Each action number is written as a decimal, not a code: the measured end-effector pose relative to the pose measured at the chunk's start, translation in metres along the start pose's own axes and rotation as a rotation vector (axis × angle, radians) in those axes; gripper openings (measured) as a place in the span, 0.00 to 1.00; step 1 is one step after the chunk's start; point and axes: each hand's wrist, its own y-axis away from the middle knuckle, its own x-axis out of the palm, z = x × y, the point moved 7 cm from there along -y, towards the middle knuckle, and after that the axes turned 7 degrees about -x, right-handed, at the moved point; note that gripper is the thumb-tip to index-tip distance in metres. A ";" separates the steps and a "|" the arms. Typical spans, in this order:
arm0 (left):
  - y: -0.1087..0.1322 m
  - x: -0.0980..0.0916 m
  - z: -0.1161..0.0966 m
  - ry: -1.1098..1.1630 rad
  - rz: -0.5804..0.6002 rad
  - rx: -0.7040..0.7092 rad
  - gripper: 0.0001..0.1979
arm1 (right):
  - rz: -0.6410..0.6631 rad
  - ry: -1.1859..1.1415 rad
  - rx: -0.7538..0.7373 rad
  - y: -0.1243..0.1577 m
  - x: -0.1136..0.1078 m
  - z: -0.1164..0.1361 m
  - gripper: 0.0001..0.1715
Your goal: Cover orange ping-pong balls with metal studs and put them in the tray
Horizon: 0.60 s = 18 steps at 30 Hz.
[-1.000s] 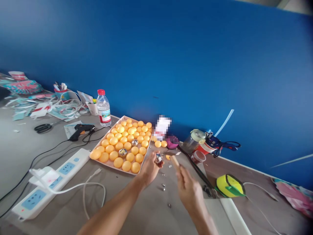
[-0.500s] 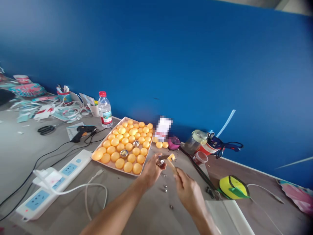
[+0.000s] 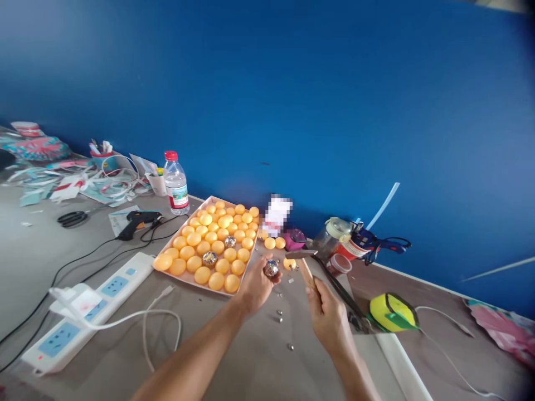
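Observation:
My left hand [image 3: 256,285] is closed around a shiny silver ball [image 3: 271,268] with a knobbly, studded surface. A small hammer [image 3: 307,270] with a wooden handle and dark metal head is gripped in my right hand [image 3: 328,312]. Its head is raised to the right of the silver ball, apart from it. Behind the hands lies an orange ball [image 3: 289,264] with small shiny bits on and beside it. Several tiny silver pieces [image 3: 280,316] are scattered on the table nearby. Left of my left hand, a shallow tray [image 3: 175,281] holds many orange balls and two partly silver ones [image 3: 209,259].
Left stand a water bottle [image 3: 176,186], a glue gun [image 3: 136,221], scissors [image 3: 72,219] and a power strip [image 3: 86,317] with cables. At right are a clear jar [image 3: 334,236], a plastic cup [image 3: 339,264] and a yellow-green roll [image 3: 390,313]. A blue wall [image 3: 267,100] rises behind.
The hammer head has lifted off the silver ball and moved right and up with my right hand. The silver ball now shows more fully in my left hand. The view has shifted slightly.

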 end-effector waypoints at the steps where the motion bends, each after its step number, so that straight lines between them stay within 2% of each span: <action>1: 0.000 -0.001 0.001 0.033 -0.004 -0.029 0.15 | -0.002 -0.011 -0.002 0.000 -0.001 0.001 0.17; 4: 0.001 0.001 0.003 0.132 0.031 -0.101 0.14 | 0.009 -0.016 -0.030 0.000 -0.001 0.007 0.16; 10: 0.007 0.009 -0.004 0.124 0.123 -0.037 0.15 | -0.093 0.032 -0.105 0.005 0.001 0.016 0.18; 15: 0.007 0.005 -0.003 0.096 0.083 0.006 0.09 | 0.066 0.126 -0.043 0.003 0.021 0.000 0.17; 18: 0.006 0.009 -0.001 0.092 0.141 0.005 0.10 | -0.051 0.086 -0.036 0.000 0.007 -0.002 0.18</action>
